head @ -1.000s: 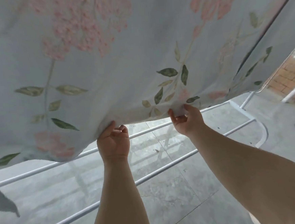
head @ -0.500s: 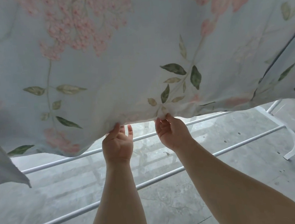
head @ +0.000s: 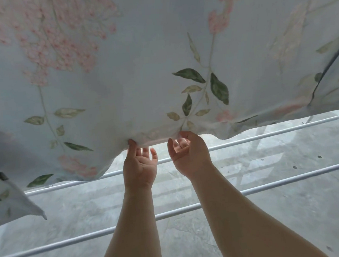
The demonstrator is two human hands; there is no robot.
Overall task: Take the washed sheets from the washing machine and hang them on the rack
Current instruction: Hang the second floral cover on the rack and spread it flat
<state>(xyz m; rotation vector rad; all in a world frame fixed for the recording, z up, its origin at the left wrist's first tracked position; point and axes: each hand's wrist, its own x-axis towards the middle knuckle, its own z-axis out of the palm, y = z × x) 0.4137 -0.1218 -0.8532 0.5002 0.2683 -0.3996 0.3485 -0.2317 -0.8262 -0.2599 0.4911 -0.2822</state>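
Note:
A pale blue sheet [head: 139, 69] printed with pink blossoms and green leaves hangs across the upper view and hides the top of the rack. My left hand [head: 140, 167] pinches its lower hem between thumb and fingers, palm turned towards me. My right hand [head: 188, 153] pinches the same hem a hand's width to the right. Below the hem run two white rack bars [head: 266, 137], [head: 290, 182], one behind the other.
A second flap of the same printed cloth [head: 6, 202] droops at the left edge with a pointed corner. A dark seam or rod [head: 329, 61] slants down the sheet at the right. Grey concrete floor [head: 273, 221] lies under the bars.
My right hand has slid left along the hem and now sits close to my left hand. Both hands have loosened from fists to fingertip pinches. The view has shifted left.

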